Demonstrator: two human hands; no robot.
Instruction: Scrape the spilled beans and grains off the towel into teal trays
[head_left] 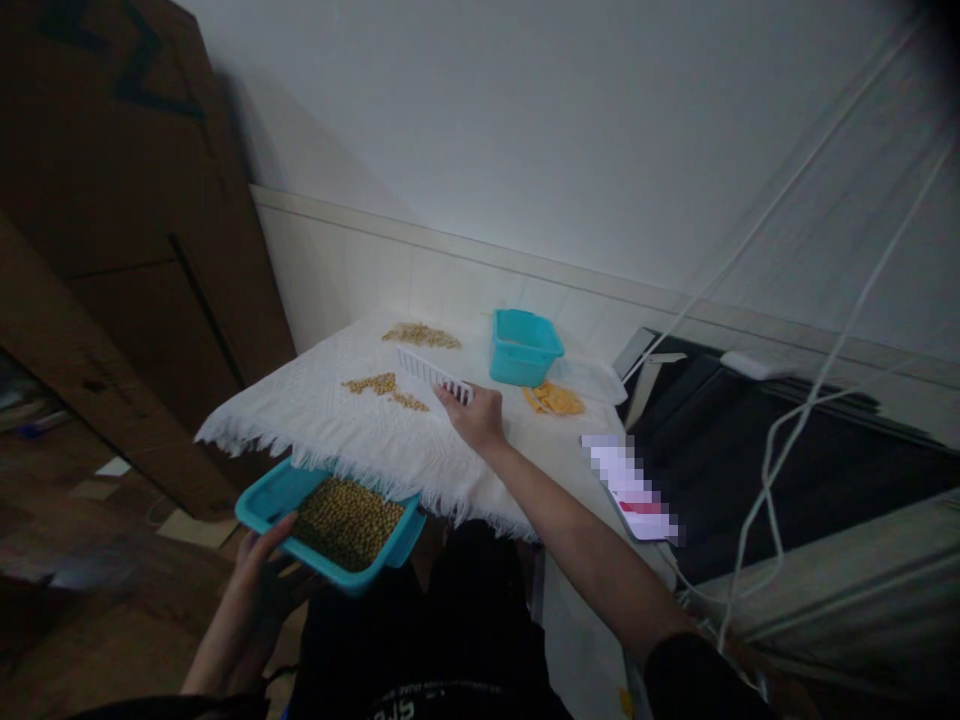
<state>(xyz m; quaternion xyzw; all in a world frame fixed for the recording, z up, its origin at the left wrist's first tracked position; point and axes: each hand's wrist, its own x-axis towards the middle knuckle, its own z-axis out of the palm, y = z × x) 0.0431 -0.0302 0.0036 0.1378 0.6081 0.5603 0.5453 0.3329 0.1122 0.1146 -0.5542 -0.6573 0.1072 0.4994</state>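
Note:
My left hand (259, 570) grips the near left side of a teal plastic container (262, 503) below the table's front edge, thumb over the rim. Yellow soybeans (349, 525) fill much of it, and the cloth fringe hangs over its far side. My right hand (478, 415) is closed on the right end of a white slotted plastic strip (420, 370), held on edge over the cloth. Just left of the strip lies a scattered patch of soybeans (373, 384). Farther back is a second, paler heap of beans or grains (421, 335), too small to tell which.
A white fringed cloth (300, 400) covers the table. Another teal container (525, 360) stands at the back right, beside a yellow-orange cloth (555, 398) and a clear lid (589, 380). A lit phone (637, 495) and white cables (772, 470) are on the right; cardboard boxes (127, 200) rise left.

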